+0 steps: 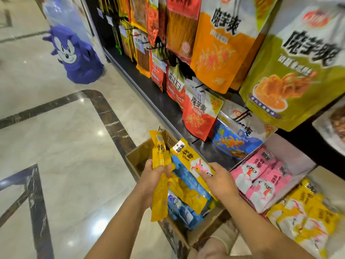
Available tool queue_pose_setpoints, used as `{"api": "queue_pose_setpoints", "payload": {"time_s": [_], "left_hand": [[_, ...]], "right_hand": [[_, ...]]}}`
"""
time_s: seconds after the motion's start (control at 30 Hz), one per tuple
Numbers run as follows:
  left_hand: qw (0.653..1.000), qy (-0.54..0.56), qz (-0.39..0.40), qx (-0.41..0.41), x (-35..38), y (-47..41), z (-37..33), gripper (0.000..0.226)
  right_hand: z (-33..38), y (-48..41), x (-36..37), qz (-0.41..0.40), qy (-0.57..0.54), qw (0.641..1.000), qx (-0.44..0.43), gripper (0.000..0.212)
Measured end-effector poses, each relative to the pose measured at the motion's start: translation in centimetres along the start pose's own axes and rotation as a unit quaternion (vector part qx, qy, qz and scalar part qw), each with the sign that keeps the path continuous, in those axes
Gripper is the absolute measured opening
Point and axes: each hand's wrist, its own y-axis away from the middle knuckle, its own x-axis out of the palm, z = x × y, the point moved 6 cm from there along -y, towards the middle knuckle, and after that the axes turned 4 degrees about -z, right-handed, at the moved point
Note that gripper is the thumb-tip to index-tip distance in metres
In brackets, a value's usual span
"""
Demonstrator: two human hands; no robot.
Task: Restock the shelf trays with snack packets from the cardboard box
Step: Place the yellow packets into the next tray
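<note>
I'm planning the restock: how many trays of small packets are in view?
2. One tray, right of the box, holds pink packets; the other, at the lower right corner, holds yellow packets. More may lie out of frame.

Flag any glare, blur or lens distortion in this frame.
Head view: bright ceiling-light glare spots on the polished marble floor; wide-angle lens swells the large green hanging snack bag at right; left hand gripping the long yellow snack packet is sharp; the red hanging bag at top is blurred.
</note>
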Motion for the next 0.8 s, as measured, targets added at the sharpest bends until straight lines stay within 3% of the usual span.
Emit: {"api": "queue_pose_setpoints", "payload": {"time_s": [0.3,0.5,0.57,0.8], "left_hand": [[0.994,0.05,0.085,0.042,1.3,5.3,-4.6,0.017],[0.981,0.068,0.155,0.094,3.1,10.0,-8.8,0.019],[0.975,0.069,0.156,0.144,4.0,11.5,-10.1,0.007],[0.944,0.055,0.225,0.234,9.1,18.0,-13.9,0.051]], "right_hand": [[4.1,5.7,-6.3,0.016,-0.226,0.974,-0.006,0.01],[6.2,10.7,-11.2,0.005,-0.428,0.904,-0.001,0.018],[6.6,12.3,-13.3,-0.018,-0.48,0.877,-0.013,0.018],[6.2,18.2,-19.6,-0.036,-0.569,0.82,-0.053,0.032]]}}
